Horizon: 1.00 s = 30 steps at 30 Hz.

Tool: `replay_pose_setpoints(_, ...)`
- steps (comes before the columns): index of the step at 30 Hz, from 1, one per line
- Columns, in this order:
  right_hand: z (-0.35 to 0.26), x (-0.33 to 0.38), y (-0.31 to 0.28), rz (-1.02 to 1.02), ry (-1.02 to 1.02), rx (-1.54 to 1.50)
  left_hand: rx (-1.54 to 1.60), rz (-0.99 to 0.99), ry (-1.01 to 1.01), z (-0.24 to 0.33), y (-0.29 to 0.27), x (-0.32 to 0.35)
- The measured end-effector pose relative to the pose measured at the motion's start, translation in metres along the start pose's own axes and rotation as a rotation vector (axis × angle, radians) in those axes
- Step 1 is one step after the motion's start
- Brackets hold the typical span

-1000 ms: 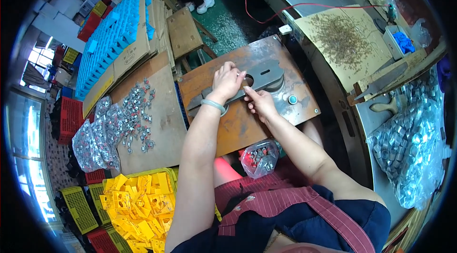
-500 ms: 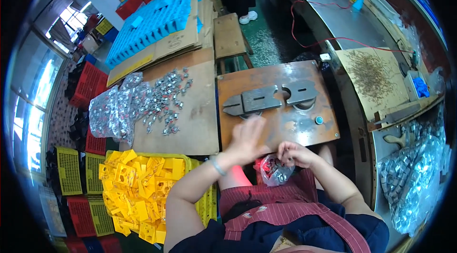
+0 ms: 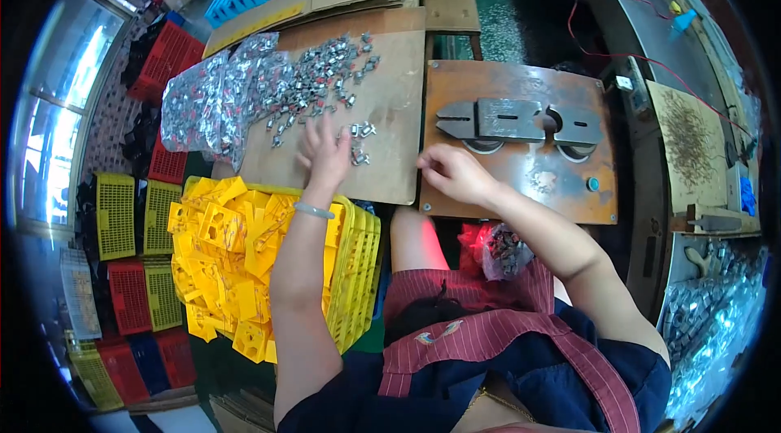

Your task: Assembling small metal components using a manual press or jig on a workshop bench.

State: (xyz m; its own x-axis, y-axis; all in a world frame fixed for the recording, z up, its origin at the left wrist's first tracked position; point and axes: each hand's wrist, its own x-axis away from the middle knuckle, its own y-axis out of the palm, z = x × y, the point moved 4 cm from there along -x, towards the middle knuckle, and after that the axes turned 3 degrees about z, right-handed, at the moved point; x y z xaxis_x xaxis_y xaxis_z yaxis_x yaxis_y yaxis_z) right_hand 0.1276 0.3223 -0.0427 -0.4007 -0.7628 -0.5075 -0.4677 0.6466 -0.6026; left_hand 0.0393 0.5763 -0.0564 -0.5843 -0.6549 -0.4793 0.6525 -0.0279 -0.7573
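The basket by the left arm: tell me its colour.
Yellow. The basket and the plastic parts piled in it are both yellow, clearest in the head view.

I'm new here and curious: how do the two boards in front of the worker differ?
The left board is pale and plain, strewn with small metal parts; the left hand reaches among them. The right board is darker, rust-stained, and carries a grey metal fixture and a small blue button; the right hand rests at its near-left edge. Both lie flat, side by side.
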Motion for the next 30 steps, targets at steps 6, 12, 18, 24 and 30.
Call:
replay_pose_setpoints(6, 0.007, -0.087, 0.062, 0.132, -0.200, 0.320, 0.399, -0.180, -0.050, -0.020, -0.007, 0.016)
replay_pose_setpoints(12, 0.018, -0.088, 0.066, -0.163, -0.038, 0.447, 0.082, -0.027, 0.240, 0.010, 0.002, 0.052)
replay_pose_setpoints(18, 0.023, -0.102, 0.045, -0.287, -0.132, 0.341, 0.187, 0.103, 0.338, 0.011, 0.006, 0.048)
replay_pose_setpoints(24, 0.019, -0.092, 0.056, -0.370, -0.026, 0.332, 0.235, 0.090, 0.286, -0.013, 0.004, 0.043)
replay_pose_setpoints(30, 0.011, -0.064, 0.053, -0.062, 0.117, 0.466, 0.551, -0.019, 0.153, 0.015, -0.001, 0.021)
